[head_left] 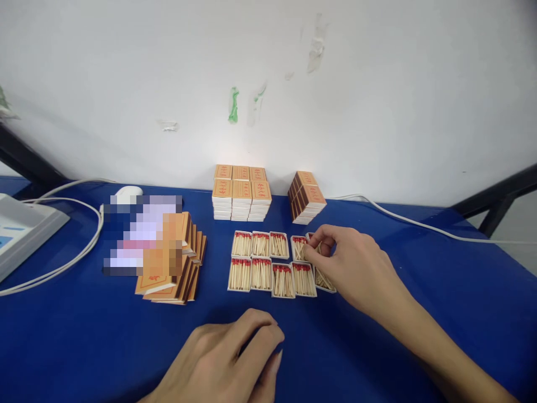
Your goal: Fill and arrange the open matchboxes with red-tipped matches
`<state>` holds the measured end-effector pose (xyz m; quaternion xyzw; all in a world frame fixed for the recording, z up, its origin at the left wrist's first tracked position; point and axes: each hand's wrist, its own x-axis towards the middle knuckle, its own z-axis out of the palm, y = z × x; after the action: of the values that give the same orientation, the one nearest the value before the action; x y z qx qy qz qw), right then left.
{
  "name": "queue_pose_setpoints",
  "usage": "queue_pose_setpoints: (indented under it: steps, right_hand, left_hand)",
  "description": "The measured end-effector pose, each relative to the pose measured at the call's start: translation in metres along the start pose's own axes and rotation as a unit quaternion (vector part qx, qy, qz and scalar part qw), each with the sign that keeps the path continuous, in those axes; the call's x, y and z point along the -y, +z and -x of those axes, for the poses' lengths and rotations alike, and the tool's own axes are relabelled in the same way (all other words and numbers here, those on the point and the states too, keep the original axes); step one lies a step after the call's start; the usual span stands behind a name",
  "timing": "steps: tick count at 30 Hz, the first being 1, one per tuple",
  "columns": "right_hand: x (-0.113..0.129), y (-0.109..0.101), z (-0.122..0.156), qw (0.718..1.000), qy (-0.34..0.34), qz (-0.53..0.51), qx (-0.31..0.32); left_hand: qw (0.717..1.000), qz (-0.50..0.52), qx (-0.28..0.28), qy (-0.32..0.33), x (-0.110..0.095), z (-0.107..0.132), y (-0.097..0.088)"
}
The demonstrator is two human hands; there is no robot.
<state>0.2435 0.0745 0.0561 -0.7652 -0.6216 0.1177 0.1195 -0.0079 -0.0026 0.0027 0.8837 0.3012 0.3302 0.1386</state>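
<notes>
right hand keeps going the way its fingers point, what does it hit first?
The right hand points left along the back row of open match trays; its fingertips already touch one, so probably the neighbouring tray. Height above them is unclear.

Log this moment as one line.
right hand: fingers on open match tray | left hand: flat on blue table | stacked matchboxes behind
</notes>
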Motion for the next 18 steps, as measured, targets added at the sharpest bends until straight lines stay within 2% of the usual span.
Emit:
queue_pose_setpoints:
  steps: [18]
  right_hand:
    - [-0.0011, -0.0009, -0.0005, 1.000, 0.006, -0.016, 0.009]
  left_hand:
    - [1.000, -0.003, -0.004, -0.002, -0.0004, -0.0004, -0.0005]
